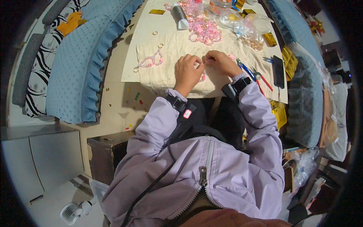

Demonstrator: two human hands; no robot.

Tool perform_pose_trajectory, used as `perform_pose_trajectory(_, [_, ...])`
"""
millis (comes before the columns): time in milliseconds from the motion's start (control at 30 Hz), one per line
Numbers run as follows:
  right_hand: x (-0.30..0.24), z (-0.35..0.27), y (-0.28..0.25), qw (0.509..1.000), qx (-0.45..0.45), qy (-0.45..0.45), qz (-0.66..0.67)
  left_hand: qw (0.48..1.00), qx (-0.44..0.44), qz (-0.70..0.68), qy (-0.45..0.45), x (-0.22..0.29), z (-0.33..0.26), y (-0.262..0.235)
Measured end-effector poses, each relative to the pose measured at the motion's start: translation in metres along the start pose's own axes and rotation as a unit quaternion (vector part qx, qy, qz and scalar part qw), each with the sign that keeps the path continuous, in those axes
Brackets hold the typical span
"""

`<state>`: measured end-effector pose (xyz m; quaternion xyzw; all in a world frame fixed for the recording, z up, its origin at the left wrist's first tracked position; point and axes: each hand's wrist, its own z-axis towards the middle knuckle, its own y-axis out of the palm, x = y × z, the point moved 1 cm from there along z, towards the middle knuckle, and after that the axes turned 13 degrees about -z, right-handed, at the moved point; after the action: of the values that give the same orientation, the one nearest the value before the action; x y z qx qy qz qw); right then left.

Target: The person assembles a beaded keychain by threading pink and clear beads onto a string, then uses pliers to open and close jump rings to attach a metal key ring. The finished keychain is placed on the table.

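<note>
Between your hands, on the cream cloth (166, 75), a small pink bead piece (203, 75) shows only in part; your fingers hide most of it. Your left hand (187, 72) is curled, fingertips pinched together at the spot where the two hands meet. Your right hand (221, 62) is curled the same way, fingers drawn narrow onto that same point. What exactly each pinch grips is too small to tell.

To the left on the cloth lies a finished pink bead loop (151, 61), with small rings (160, 45) near it. Farther up, a heap of pink beads (202, 24) spreads beside a dark spool (180, 15) and clear bags (245, 26). At your right wrist lie blue pliers (245, 69) and red pliers (262, 79), then a black phone (279, 72) near the cloth's edge.

The cloth covers a low table. Blue cushions (75, 64) line the left side and a striped one (38, 75) lies beyond; more blue seating (302, 94) runs along the right. Below left stand a dark box (107, 151), a grey cabinet (41, 155) and a small white fan (72, 212).
</note>
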<state>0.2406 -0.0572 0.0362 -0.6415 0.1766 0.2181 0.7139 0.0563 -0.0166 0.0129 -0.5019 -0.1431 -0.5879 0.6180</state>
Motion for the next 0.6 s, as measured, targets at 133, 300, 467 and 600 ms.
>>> perform_pose_trajectory(133, [-0.001,0.004,-0.001,0.995,-0.004,-0.002,-0.099,1.0,-0.002,0.006,-0.001,-0.002,0.001,0.001])
perform_pose_trajectory(300, [-0.005,0.005,0.006,0.991,0.022,0.006,-0.13,1.0,0.003,0.002,0.004,-0.004,0.001,0.002])
perform_pose_trajectory(467, [-0.014,-0.003,0.018,0.987,0.1,0.009,-0.122,1.0,-0.007,-0.005,-0.002,-0.004,0.002,0.001])
perform_pose_trajectory(600, [-0.019,-0.011,0.024,0.988,0.144,0.031,-0.054,1.0,-0.01,-0.003,-0.008,-0.002,0.002,0.0])
